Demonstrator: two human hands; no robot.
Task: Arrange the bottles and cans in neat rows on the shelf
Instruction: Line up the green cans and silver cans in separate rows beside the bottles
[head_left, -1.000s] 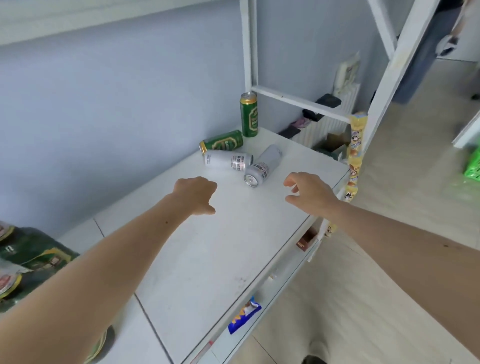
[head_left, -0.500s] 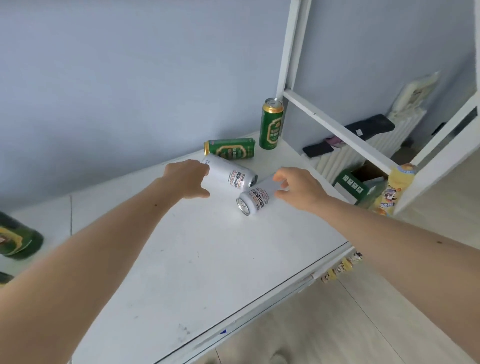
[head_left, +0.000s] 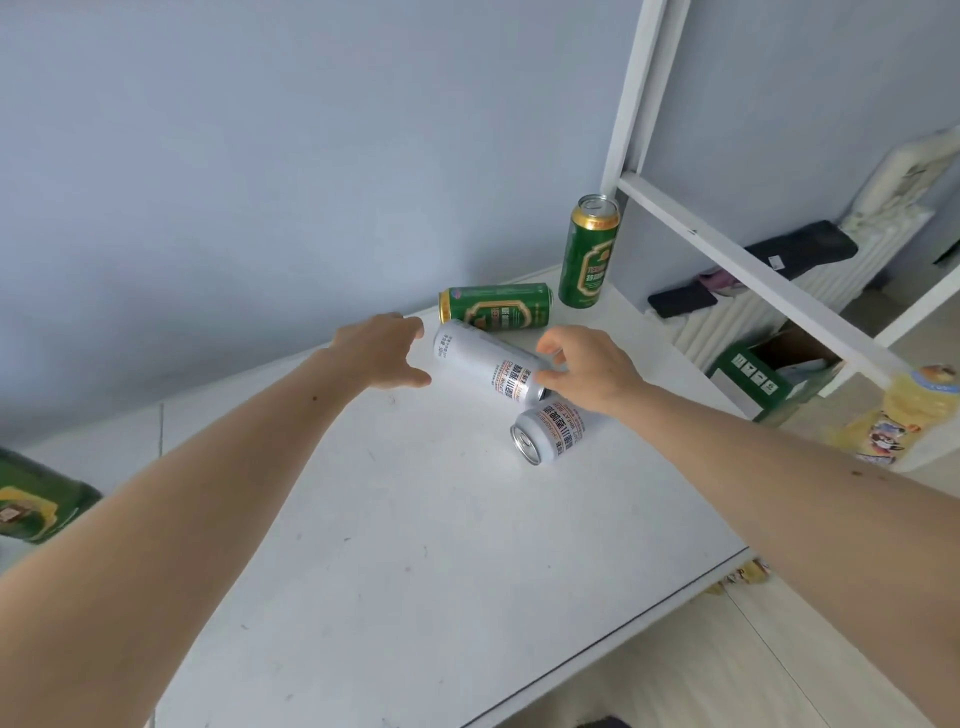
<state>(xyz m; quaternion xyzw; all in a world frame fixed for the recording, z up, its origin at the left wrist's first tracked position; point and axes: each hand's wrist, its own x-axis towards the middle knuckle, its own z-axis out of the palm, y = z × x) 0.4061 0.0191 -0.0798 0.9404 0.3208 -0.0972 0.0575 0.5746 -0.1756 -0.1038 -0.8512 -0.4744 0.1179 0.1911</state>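
On the white shelf top (head_left: 415, 545) lie two white cans and a green can (head_left: 496, 307), all on their sides. Another green can (head_left: 589, 252) stands upright by the white post at the back corner. My left hand (head_left: 382, 351) has its fingers spread at the far white can's (head_left: 485, 366) left end. My right hand (head_left: 584, 366) curls over that can's right end, fingertips touching it. The near white can (head_left: 548, 434) lies just under my right wrist, its pull-tab end facing me.
A white frame post and slanted bar (head_left: 727, 244) rise at the right. Green packaged goods (head_left: 36, 501) sit at the shelf's left edge. Beyond the right edge are a green box (head_left: 753, 371), yellow snack packs (head_left: 904, 415) and a radiator.
Both hands moved forward to the far white can. My right hand left the near white can's side and now reaches over to the far can. The camera moved closer.
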